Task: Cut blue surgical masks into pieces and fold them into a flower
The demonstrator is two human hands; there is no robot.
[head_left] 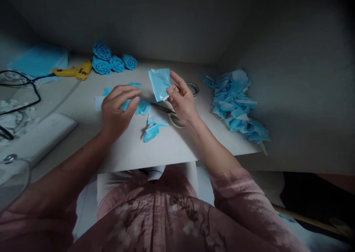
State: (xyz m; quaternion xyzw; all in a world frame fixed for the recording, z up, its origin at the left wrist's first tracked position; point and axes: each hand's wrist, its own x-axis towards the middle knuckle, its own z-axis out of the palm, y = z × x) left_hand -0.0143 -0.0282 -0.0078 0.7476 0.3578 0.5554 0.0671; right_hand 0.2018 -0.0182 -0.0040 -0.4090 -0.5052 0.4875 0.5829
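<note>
My right hand pinches a small light-blue piece of thin fabric between thumb and fingers, held up over the table. Bent at the wrist, my left hand hovers to the left of it, fingers stretched out and apart from the thumb, with nothing visible in them. Below the hands lie several blue and white fabric scraps. Scissors with pale handles rest under my right hand, which partly covers them. Behind that hand is a round, ring-shaped object, partly hidden.
Several blue fabric roses sit at the back. Beside them lies a yellow glue gun with a black cord. Flat blue sheets and a long white case are on the left. A crumpled blue fabric heap lies right, near the wall.
</note>
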